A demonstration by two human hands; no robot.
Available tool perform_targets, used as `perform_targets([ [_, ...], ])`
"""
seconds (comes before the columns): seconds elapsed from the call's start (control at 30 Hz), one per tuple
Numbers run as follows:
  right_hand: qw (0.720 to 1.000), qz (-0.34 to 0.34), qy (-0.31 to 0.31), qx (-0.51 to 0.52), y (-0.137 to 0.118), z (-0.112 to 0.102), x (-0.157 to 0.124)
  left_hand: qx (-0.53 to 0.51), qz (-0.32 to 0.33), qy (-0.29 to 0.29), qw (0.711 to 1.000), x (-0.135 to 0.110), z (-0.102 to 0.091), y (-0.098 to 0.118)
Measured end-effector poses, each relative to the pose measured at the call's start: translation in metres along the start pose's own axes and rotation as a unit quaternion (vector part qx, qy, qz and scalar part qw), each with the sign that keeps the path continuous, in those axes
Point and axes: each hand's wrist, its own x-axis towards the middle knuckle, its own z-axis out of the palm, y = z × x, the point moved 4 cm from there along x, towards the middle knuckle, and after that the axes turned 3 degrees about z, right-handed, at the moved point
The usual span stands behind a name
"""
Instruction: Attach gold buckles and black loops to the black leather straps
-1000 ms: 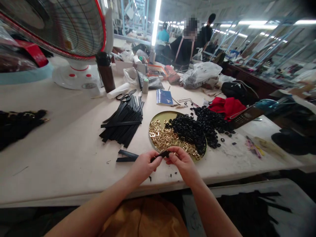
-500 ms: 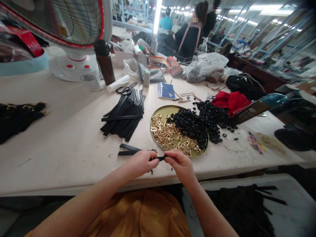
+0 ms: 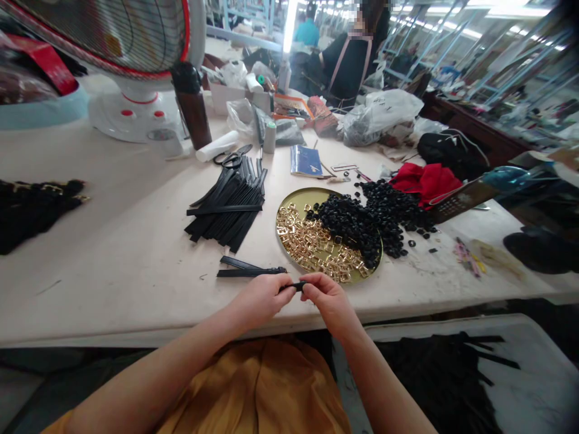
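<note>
Near the table's front edge, my left hand (image 3: 266, 295) pinches a short black strap (image 3: 296, 287). The fingertips of my right hand (image 3: 329, 298) are closed on the strap's other end, close to my left fingers; anything smaller between them is hidden. Just beyond my left hand lie a couple of black straps (image 3: 244, 269). A round gold tray (image 3: 296, 194) stands beyond my right hand, holding gold buckles (image 3: 312, 247) and part of a heap of small black loops (image 3: 348, 226). Farther left is a pile of black straps (image 3: 230, 208).
Scissors (image 3: 233, 158), a blue booklet (image 3: 306, 161) and a dark bottle (image 3: 192, 108) lie or stand behind. A fan (image 3: 136, 114) is at the left. Red cloth (image 3: 425, 181) sits at the right. A bin of black strips (image 3: 441, 380) is below the table edge. A person (image 3: 348, 66) is across.
Both hands stay together on the strap, with slightly less of it showing between them. The view has shifted a little; the straps beyond my left hand now show more fully.
</note>
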Motion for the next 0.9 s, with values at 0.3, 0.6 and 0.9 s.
perform_targets([
  [0.3,0.994,0.044,-0.017,0.102,0.012,0.006,0.001,-0.058,0.010,0.026,0.998,-0.006,0.004,-0.004],
  [0.6,0.990,0.029,-0.044,0.129,0.009,0.011,-0.010,-0.141,-0.022,0.004,0.990,-0.006,0.006,-0.010],
  [0.9,0.957,0.170,-0.137,0.193,0.018,0.023,-0.022,-0.085,-0.054,0.040,0.994,-0.011,0.012,-0.017],
])
